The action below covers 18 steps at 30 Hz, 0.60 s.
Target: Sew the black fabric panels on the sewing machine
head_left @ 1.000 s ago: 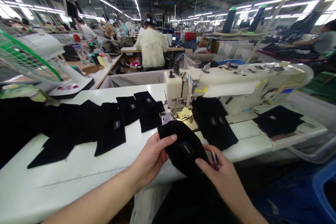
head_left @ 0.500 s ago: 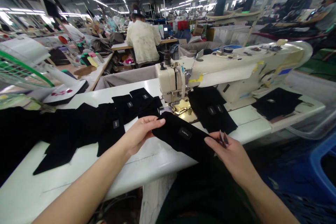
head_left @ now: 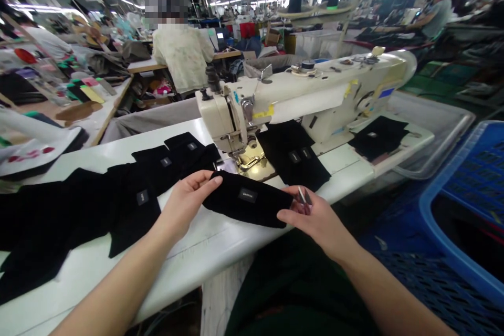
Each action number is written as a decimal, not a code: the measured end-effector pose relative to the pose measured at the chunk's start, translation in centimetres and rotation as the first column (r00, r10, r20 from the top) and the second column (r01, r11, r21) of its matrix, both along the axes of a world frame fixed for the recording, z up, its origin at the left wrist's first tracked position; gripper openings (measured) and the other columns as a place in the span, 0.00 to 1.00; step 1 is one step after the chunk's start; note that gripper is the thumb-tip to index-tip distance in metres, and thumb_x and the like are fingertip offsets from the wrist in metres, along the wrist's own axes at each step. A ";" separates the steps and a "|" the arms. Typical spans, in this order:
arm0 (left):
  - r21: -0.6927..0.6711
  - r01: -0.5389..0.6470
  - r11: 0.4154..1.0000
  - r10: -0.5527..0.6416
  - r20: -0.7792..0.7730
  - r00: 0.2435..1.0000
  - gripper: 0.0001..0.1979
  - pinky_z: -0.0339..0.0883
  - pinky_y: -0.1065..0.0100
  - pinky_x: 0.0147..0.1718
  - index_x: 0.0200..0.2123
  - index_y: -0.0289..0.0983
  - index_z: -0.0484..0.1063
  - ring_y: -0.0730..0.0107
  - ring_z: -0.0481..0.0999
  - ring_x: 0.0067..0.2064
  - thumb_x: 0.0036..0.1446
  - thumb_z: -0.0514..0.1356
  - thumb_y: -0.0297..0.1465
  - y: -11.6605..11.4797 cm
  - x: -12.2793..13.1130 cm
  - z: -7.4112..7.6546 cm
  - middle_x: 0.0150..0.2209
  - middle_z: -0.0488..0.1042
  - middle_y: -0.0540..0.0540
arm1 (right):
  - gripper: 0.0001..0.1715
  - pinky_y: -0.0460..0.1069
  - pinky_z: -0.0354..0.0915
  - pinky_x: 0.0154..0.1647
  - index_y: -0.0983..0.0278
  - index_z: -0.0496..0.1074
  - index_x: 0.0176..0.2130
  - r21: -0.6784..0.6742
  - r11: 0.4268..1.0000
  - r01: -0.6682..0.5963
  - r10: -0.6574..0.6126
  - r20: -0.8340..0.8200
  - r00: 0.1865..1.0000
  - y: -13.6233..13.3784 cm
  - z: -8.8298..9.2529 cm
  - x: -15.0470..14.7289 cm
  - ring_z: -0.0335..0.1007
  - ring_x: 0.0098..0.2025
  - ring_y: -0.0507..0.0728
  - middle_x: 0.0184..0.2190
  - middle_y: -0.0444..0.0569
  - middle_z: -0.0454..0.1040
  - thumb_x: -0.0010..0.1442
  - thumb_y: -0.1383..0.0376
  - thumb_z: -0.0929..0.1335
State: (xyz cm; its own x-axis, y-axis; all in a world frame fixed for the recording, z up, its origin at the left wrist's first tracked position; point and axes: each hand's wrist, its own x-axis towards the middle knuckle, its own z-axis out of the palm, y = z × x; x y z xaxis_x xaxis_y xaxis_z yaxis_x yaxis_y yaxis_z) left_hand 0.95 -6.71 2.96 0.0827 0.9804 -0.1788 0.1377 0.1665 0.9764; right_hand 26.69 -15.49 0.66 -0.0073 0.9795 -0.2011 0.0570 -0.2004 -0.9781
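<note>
Between my two hands a black fabric piece (head_left: 224, 205) with a small dark label is stretched over the front of the white sewing table (head_left: 185, 268). My left hand (head_left: 187, 199) pinches its left end between thumb and fingers. At the other end, my right hand (head_left: 315, 218) grips the fabric, and a small pair of thread snips (head_left: 303, 197) pokes up from the same fingers. Just behind the held piece stands the sewing machine (head_left: 291, 100), its presser foot (head_left: 252, 161) over a lit metal plate.
More labelled black pieces (head_left: 129, 220) spread across the table's left side. Others (head_left: 287, 139) lie right of the needle, and a stack (head_left: 384, 131) rests at the far right. A blue plastic basket (head_left: 427, 205) stands right of me. A co-worker (head_left: 183, 55) sits ahead, back turned.
The view has swung to the right, showing more of the blue basket. The held piece is now more level, its label facing me more squarely; both hands keep their grip.
</note>
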 end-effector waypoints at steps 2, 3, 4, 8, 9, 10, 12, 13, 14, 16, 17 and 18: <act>-0.006 -0.009 1.000 0.009 0.014 1.000 0.21 0.65 0.71 0.31 0.33 0.36 0.77 0.69 0.73 0.31 0.40 0.74 0.45 0.0 -0.1 -0.2 0.29 0.77 0.49 | 0.23 0.45 0.58 0.29 0.61 0.74 0.47 0.009 0.999 0.034 -0.034 -0.009 0.999 0.1 -0.5 0.1 0.58 0.27 0.49 0.27 0.38 0.65 0.53 0.55 0.76; -0.008 -0.012 1.000 0.012 0.027 1.000 0.22 0.66 0.71 0.33 0.36 0.37 0.78 0.68 0.74 0.33 0.40 0.74 0.44 -0.1 -0.1 -0.2 0.31 0.78 0.49 | 0.21 0.45 0.56 0.27 0.61 0.75 0.46 0.013 0.998 0.057 -0.056 -0.011 0.998 0.2 -0.8 0.1 0.57 0.26 0.49 0.26 0.38 0.65 0.55 0.55 0.75; -0.010 -0.018 1.000 0.018 0.043 0.999 0.24 0.67 0.71 0.34 0.38 0.37 0.78 0.67 0.75 0.34 0.40 0.74 0.44 -0.2 -0.1 -0.3 0.32 0.78 0.48 | 0.19 0.45 0.54 0.25 0.61 0.75 0.45 0.013 0.997 0.077 -0.077 -0.015 0.997 0.3 -1.0 0.1 0.55 0.24 0.48 0.26 0.38 0.64 0.56 0.54 0.74; -0.053 -0.089 0.995 0.096 0.139 0.986 0.20 0.68 0.73 0.33 0.33 0.37 0.78 0.70 0.75 0.33 0.40 0.75 0.41 -0.3 0.0 -0.2 0.31 0.78 0.49 | 0.20 0.45 0.49 0.21 0.62 0.76 0.40 0.013 0.985 0.170 -0.170 0.028 0.985 0.6 -1.6 0.2 0.52 0.21 0.48 0.22 0.38 0.62 0.55 0.50 0.74; -0.088 -0.117 0.989 0.132 0.181 0.975 0.18 0.69 0.74 0.32 0.32 0.36 0.78 0.71 0.75 0.32 0.39 0.75 0.39 -0.3 0.0 -0.2 0.30 0.78 0.50 | 0.21 0.46 0.49 0.21 0.63 0.77 0.38 0.024 0.980 0.198 -0.199 0.049 0.979 0.7 -1.6 0.2 0.52 0.21 0.48 0.21 0.38 0.62 0.54 0.50 0.74; -0.133 -0.142 0.981 0.169 0.225 0.960 0.17 0.69 0.74 0.31 0.31 0.36 0.77 0.72 0.75 0.31 0.39 0.75 0.37 -0.3 0.0 -0.2 0.30 0.78 0.50 | 0.21 0.46 0.49 0.21 0.63 0.77 0.37 0.036 0.974 0.223 -0.225 0.068 0.972 0.7 -1.5 0.2 0.52 0.21 0.49 0.21 0.39 0.62 0.53 0.49 0.75; -0.225 -0.173 0.959 0.236 0.293 0.926 0.14 0.70 0.75 0.29 0.30 0.36 0.77 0.72 0.76 0.30 0.38 0.74 0.32 -0.4 0.0 -0.1 0.30 0.78 0.50 | 0.22 0.46 0.50 0.21 0.64 0.78 0.36 0.049 0.968 0.247 -0.250 0.092 0.964 0.6 -1.4 0.1 0.54 0.21 0.49 0.20 0.40 0.63 0.52 0.48 0.75; -0.256 -0.178 0.950 0.255 0.309 0.916 0.13 0.70 0.75 0.28 0.30 0.36 0.77 0.72 0.76 0.30 0.38 0.73 0.31 -0.4 0.0 -0.1 0.30 0.78 0.49 | 0.23 0.46 0.50 0.21 0.64 0.78 0.36 0.048 0.967 0.251 -0.255 0.098 0.962 0.5 -1.4 0.1 0.55 0.21 0.50 0.20 0.40 0.64 0.52 0.48 0.75; -0.272 -0.174 0.947 0.258 0.314 0.914 0.12 0.70 0.75 0.27 0.29 0.35 0.77 0.72 0.76 0.29 0.39 0.72 0.30 -0.5 -0.1 0.0 0.29 0.78 0.49 | 0.23 0.47 0.51 0.20 0.64 0.79 0.37 0.043 0.965 0.257 -0.260 0.101 0.960 0.4 -1.5 0.1 0.56 0.21 0.50 0.19 0.41 0.65 0.53 0.47 0.74; -0.278 -0.160 0.947 0.247 0.315 0.916 0.08 0.69 0.76 0.26 0.27 0.34 0.77 0.73 0.75 0.27 0.42 0.71 0.30 -0.6 -0.1 0.0 0.26 0.77 0.48 | 0.25 0.47 0.52 0.20 0.65 0.79 0.38 0.030 0.962 0.271 -0.273 0.098 0.957 0.1 -1.8 0.2 0.58 0.20 0.52 0.19 0.42 0.66 0.53 0.46 0.74; -0.276 -0.150 0.949 0.237 0.317 0.918 0.08 0.68 0.77 0.25 0.26 0.33 0.76 0.74 0.74 0.26 0.44 0.70 0.30 -0.6 -0.1 -0.1 0.25 0.76 0.48 | 0.25 0.47 0.52 0.20 0.65 0.80 0.38 0.027 0.960 0.280 -0.282 0.098 0.954 0.0 -2.0 0.3 0.59 0.20 0.52 0.19 0.43 0.67 0.53 0.46 0.74; -0.277 -0.131 0.952 0.219 0.319 0.922 0.08 0.68 0.77 0.25 0.26 0.33 0.76 0.75 0.73 0.26 0.46 0.69 0.32 -0.7 -0.2 -0.1 0.25 0.75 0.47 | 0.26 0.47 0.53 0.20 0.65 0.80 0.38 0.026 0.957 0.288 -0.289 0.102 0.952 -0.1 -2.3 0.4 0.60 0.20 0.52 0.18 0.43 0.67 0.53 0.46 0.74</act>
State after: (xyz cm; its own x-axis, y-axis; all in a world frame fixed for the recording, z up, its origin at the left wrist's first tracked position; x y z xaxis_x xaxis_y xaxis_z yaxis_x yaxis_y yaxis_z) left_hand 0.79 -7.37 2.84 0.0134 0.9134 -0.4069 -0.2510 0.3970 0.8828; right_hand 27.14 -15.55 -1.62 0.2959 0.9390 -0.1751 0.0994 -0.2126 -0.9721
